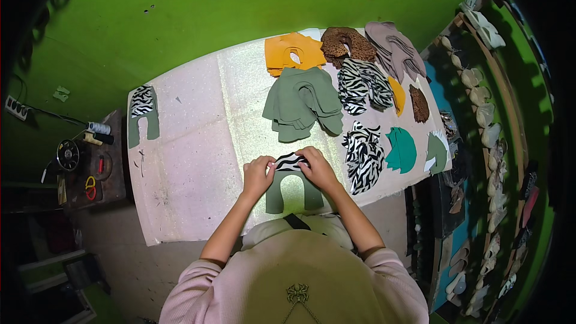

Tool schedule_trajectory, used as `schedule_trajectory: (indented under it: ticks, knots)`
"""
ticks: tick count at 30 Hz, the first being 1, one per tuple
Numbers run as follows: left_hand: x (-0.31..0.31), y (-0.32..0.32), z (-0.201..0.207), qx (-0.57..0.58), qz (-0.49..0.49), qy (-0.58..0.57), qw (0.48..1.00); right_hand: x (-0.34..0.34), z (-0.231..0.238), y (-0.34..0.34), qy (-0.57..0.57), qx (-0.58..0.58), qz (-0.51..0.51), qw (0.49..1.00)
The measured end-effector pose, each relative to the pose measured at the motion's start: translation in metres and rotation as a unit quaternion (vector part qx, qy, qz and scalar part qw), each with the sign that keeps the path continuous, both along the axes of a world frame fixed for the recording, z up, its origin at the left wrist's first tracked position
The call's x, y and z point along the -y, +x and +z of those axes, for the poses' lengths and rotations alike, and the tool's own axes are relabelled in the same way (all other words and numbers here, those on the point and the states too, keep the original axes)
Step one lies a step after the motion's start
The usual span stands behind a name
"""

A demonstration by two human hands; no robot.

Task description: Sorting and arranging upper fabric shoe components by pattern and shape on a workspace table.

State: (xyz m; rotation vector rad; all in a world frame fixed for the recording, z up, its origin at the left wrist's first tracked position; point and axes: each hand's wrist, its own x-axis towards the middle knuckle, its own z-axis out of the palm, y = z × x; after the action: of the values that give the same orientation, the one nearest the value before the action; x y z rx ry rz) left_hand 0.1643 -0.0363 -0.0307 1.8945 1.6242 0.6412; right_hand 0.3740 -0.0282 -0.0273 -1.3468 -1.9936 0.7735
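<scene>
At the near edge of the white-covered table [192, 180], my left hand [259, 174] pinches the left end of a zebra-print fabric piece [290, 162]. My right hand [319, 171] grips the same piece at its right end, fingertips bent over the edge. Beneath it lies a green U-shaped piece [274, 195], its two legs pointing toward me and its upper part covered by the print. Just beyond my hands sits a stack of green cut pieces [300, 105]. Right of my right hand is a pile of zebra-print pieces [364, 159].
Orange pieces [288, 51], leopard-print pieces [345, 42], grey-mauve pieces [390, 45] and teal pieces [401, 150] lie farther out. A zebra-and-green set [143, 117] rests at far left. Beside the table, a small stand [108, 171] bears thread spools and scissors [90, 187]. Shoe racks [504, 102] line the right.
</scene>
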Motion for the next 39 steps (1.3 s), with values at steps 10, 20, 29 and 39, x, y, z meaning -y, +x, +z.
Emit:
schedule_trajectory:
  ticks: [10,20,29,39]
  knots:
    - [0.001,0.001,-0.004,-0.011,-0.001,0.006,1.0,0.003,0.003,-0.003,-0.006,0.003,-0.01,1.0]
    - [0.009,0.009,0.0,-0.014,0.007,0.057,0.998,0.004,0.003,-0.004,0.004,0.001,-0.007,1.0]
    - [0.055,0.023,-0.008,-0.101,-0.117,0.174,0.973,0.003,-0.005,-0.002,0.016,-0.044,-0.008,0.999]
    - [0.067,0.033,-0.005,-0.157,-0.102,0.179,0.966,-0.001,-0.009,-0.005,-0.01,-0.075,-0.024,0.997]
